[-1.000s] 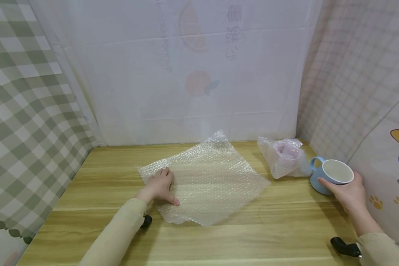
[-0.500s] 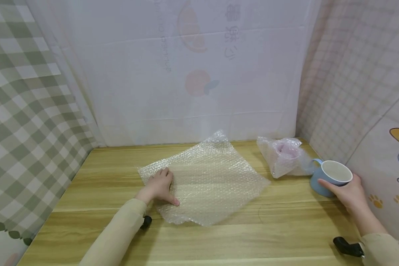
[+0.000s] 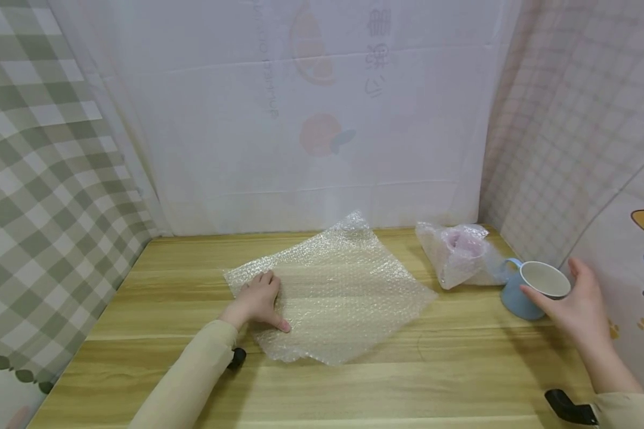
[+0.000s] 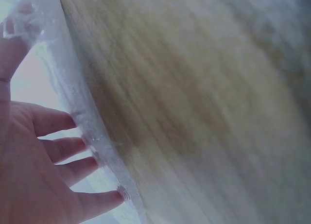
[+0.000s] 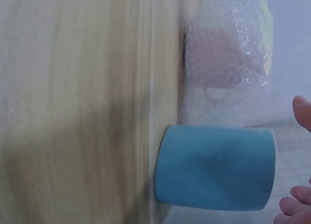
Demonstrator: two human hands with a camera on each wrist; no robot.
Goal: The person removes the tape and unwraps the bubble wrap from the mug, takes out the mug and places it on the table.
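Note:
A flat sheet of bubble wrap (image 3: 343,298) lies in the middle of the wooden table. My left hand (image 3: 259,299) rests on its left edge, fingers spread; in the left wrist view the fingertips (image 4: 90,161) touch the plastic. At the right, a blue mug (image 3: 523,298) with a white inside stands upright, its handle turned toward the back left. Around its right side, my right hand (image 3: 582,307) has thumb and fingers spread apart. In the right wrist view, a gap shows between these fingers (image 5: 294,204) and the mug's rim.
Just behind the mug, a pink cup wrapped in bubble wrap (image 3: 464,253) sits near the table's back right corner. A white cloth wall (image 3: 322,179) closes off the back, and a patterned one (image 3: 579,179) rises close to the right hand. Green checked cloth (image 3: 48,149) hangs at the left.
My right hand has let go of the blue mug and drawn back to the right. Earlier, the mug shifted slightly, its handle turning toward the back. The left hand has stayed put.

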